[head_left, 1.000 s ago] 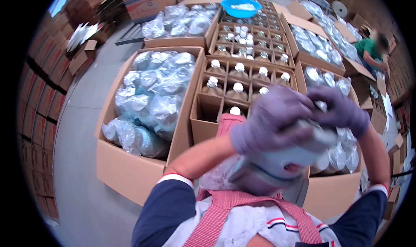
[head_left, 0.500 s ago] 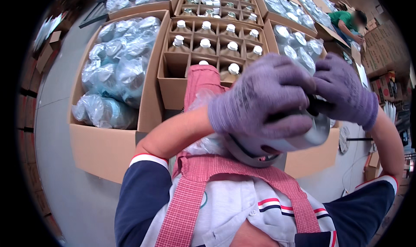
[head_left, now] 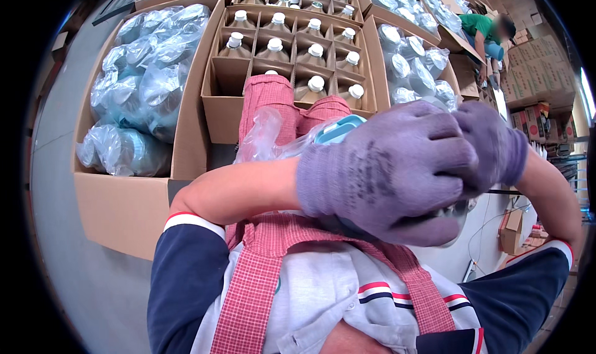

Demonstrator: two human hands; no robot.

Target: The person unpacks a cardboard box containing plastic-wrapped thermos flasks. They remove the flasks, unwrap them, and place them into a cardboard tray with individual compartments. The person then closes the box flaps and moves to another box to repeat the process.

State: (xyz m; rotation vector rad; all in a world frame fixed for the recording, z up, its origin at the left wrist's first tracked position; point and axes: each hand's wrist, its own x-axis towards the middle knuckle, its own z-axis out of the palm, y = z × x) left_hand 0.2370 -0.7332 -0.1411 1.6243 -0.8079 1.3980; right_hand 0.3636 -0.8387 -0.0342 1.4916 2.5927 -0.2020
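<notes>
My left hand (head_left: pixel 391 171), in a purple knitted glove, is closed over a bluish container held in front of my chest. Its light blue plastic end (head_left: pixel 340 129) sticks out beyond my left wrist. Most of the container is hidden beneath the gloves, so its exact kind does not show. My right hand (head_left: pixel 490 146), gloved alike, presses against the left with fingers curled at the container's other end; its fingertips are largely covered. Crumpled clear plastic (head_left: pixel 264 134) lies on my lap over the red checked cloth (head_left: pixel 270 99).
Ahead stands a divided carton (head_left: pixel 226 121) of white-capped bottles (head_left: pixel 273 50). A carton (head_left: pixel 124 211) of plastic-wrapped bluish containers (head_left: pixel 161 99) is at left, another (head_left: pixel 410 62) at right. A person in green (head_left: pixel 478 28) works far right, near stacked boxes (head_left: pixel 540 68).
Both hands have come closer together, the left now overlapping the right. The light blue end has come into sight beside my left wrist. The whole view has shifted slightly.
</notes>
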